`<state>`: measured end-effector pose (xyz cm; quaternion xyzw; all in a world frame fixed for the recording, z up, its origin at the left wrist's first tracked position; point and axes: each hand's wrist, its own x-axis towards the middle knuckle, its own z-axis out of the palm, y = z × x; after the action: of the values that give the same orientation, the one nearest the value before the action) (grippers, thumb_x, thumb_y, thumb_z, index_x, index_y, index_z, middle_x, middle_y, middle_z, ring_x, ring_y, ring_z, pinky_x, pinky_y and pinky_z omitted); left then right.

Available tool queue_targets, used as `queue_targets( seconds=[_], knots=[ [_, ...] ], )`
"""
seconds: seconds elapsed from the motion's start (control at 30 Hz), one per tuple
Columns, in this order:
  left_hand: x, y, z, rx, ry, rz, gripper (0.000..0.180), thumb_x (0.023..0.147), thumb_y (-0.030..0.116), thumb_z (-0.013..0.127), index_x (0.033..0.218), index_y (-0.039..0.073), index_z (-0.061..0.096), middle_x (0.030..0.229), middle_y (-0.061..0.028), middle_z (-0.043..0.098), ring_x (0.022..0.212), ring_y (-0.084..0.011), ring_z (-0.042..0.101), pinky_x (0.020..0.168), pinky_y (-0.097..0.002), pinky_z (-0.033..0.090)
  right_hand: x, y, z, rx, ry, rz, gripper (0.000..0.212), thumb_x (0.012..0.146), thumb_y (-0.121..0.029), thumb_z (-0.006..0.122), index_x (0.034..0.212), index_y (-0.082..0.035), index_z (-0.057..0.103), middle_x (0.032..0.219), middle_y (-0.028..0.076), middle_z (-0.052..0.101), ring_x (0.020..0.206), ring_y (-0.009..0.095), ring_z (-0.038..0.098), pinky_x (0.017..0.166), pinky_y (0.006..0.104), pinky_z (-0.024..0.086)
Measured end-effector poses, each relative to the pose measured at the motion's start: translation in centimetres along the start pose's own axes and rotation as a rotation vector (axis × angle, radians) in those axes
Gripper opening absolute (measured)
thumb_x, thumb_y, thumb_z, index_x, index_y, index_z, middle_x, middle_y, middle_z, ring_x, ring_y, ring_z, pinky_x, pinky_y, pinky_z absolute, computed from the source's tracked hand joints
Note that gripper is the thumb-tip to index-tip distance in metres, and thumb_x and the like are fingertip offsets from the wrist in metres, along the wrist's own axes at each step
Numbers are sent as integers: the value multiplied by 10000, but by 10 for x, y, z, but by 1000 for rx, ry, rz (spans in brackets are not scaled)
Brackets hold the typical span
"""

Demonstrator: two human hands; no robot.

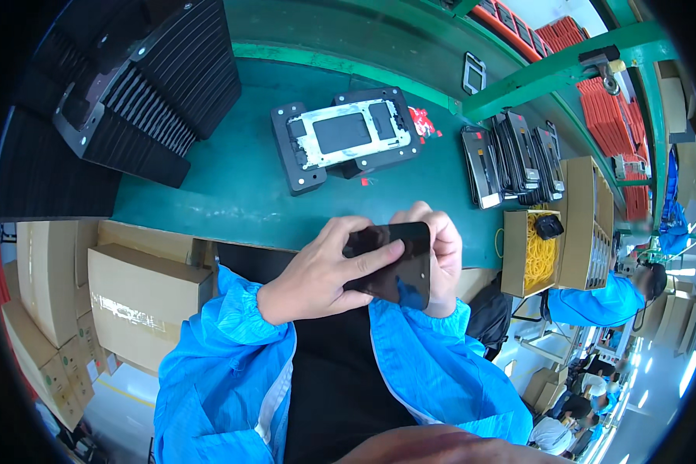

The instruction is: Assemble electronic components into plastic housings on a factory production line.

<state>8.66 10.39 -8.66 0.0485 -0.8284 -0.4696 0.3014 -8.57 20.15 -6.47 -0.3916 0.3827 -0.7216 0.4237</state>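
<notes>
Factory; green workbench (224,189); cardboard cartons (147,305)

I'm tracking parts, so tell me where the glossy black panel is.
In the head view, the glossy black panel is just right of centre, in the left hand and right hand, below the black fixture.

Green workbench (209,193), green metal frame (537,80), pale floor (127,414)

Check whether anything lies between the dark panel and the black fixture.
A small red scrap lies on the bench near the black fixture; the right hand partly shows past the far edge of the dark panel.
</notes>
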Motion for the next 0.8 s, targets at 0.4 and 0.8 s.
queue_targets(
  seconds=[0.4, 0.8],
  knots=[
    [-8, 5, -16, -453, 1, -305, 827, 894, 198, 744, 1584, 72, 305, 1358, -186, 529, 1141, -276, 586, 882, -413, 539, 103, -35, -84, -369, 125, 14, 204, 1004, -215, 659, 916, -38, 608, 889, 44, 530, 822, 176, 543, 711, 327, 463],
    [-7, 2, -19, -931, 254, -449, 673, 1060, 479, 476, 1529, 17, 336, 1468, -184, 484, 1139, -261, 609, 886, -397, 556, 123, -12, -62, -1175, 45, -279, 165, 948, -76, 698, 1075, 21, 655, 855, 27, 636, 746, 91, 569, 674, 244, 464]
  ],
)
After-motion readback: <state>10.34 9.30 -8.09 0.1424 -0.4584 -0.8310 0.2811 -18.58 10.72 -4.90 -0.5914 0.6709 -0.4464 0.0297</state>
